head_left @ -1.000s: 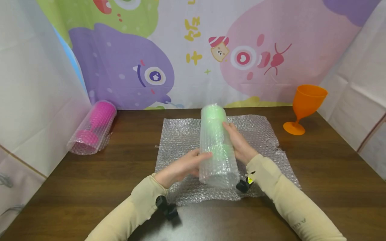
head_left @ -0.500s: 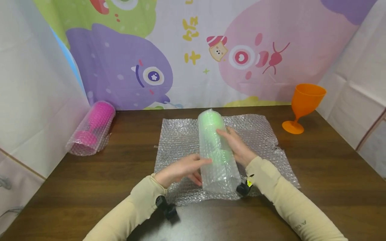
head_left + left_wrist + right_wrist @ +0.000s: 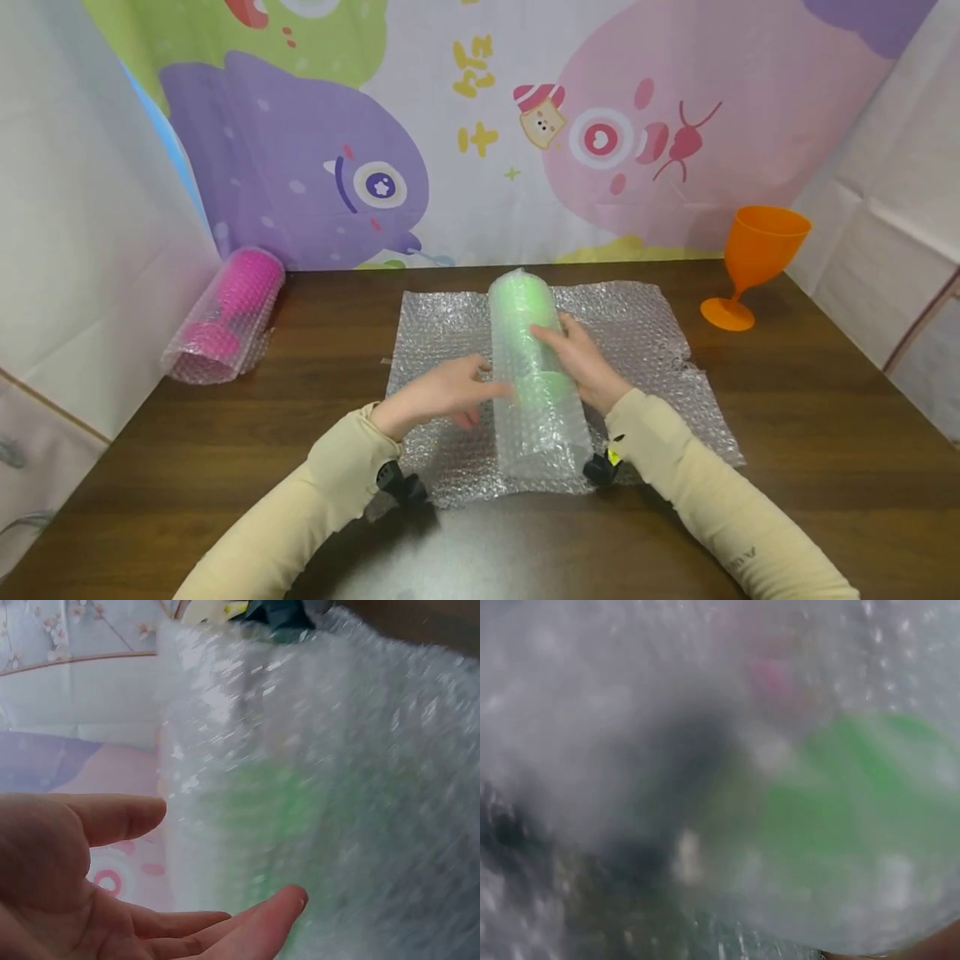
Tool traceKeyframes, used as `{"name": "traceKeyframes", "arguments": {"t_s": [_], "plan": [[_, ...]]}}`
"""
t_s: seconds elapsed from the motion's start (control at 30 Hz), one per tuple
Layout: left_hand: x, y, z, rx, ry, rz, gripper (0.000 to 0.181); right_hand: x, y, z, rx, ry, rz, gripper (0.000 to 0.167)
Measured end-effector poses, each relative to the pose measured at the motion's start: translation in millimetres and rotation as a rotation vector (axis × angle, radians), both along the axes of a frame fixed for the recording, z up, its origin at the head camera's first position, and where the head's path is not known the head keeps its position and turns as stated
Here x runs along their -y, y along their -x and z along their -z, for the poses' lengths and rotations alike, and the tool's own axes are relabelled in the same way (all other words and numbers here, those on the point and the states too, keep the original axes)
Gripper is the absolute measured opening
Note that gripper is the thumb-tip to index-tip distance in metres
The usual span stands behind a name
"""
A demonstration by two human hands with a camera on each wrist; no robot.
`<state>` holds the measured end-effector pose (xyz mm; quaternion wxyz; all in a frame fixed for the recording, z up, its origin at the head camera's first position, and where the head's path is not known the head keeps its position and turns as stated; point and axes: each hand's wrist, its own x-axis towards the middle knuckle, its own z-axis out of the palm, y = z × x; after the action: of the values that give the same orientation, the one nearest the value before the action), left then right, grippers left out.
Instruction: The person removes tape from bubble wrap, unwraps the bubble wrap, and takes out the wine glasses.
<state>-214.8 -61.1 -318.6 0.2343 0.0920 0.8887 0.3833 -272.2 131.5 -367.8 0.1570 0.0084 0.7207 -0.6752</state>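
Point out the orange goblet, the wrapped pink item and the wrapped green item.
Orange goblet (image 3: 755,260), head view, on the lower bowl.
Wrapped pink item (image 3: 224,318), head view, on the wrapping near its middle.
Wrapped green item (image 3: 529,362), head view, on the wrapping near its middle.

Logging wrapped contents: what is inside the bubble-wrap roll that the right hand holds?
A light green object shows through the bubble-wrap roll, reaching toward its far end. Its exact shape is blurred by the wrapping, and the right hand hides part of the roll's side.
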Motion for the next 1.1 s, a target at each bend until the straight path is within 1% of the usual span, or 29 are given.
{"name": "traceKeyframes", "arguments": {"t_s": [0.1,0.17,0.2,0.27,0.33,0.4,0.47,0.5,0.57,0.7,0.83,0.93,1.1], "plan": [[0.2,8.4,-10.3,-0.083,0.068,0.026,0.062,1,-0.1,-1.3,-0.006,-0.005,0.01,0.076],[-1.1,15.6,-14.3,-0.178,0.116,0.038,0.058,2,-0.2,-2.0,-0.007,0.006,0.016,0.075],[-1.9,19.1,-15.1,-0.24,0.148,0.041,0.055,2,-0.3,-2.1,-0.004,0.012,0.024,0.075],[-4.1,24.9,-15.2,-0.387,0.227,0.035,0.048,3,-0.6,-2.0,0.0,0.007,0.041,0.073],[-6.5,29.5,-13.7,-0.542,0.313,0.017,0.04,5,-0.9,-1.7,0.003,-0.003,0.056,0.072],[-9.1,33.2,-11.7,-0.676,0.374,-0.002,0.032,6,-1.6,-1.5,0.009,-0.019,0.07,0.072],[-12.3,36.7,-10.7,-0.757,0.388,-0.019,0.027,7,-2.0,-1.5,0.006,-0.024,0.074,0.073],[-14.0,39.0,-10.6,-0.781,0.382,-0.027,0.026,7,-2.2,-1.5,0.002,-0.027,0.074,0.074],[-17.9,44.2,-11.2,-0.802,0.364,-0.035,0.026,8,-2.3,-1.7,-0.002,-0.027,0.078,0.074],[-26.5,55.5,-12.0,-0.763,0.336,-0.039,0.031,9,-2.8,-1.7,-0.018,-0.036,0.08,0.078],[-33.3,64.4,-8.4,-0.722,0.328,-0.017,0.035,11,-3.5,-1.8,-0.03,-0.036,0.079,0.079],[-36.0,67.8,-5.1,-0.715,0.328,-0.002,0.034,12,-3.6,-1.7,-0.04,-0.041,0.074,0.076],[-39.3,70.8,-4.5,-0.724,0.326,0.037,0.031,12,-1.7,-2.0,-0.06,-0.061,0.067,0.063]]}}
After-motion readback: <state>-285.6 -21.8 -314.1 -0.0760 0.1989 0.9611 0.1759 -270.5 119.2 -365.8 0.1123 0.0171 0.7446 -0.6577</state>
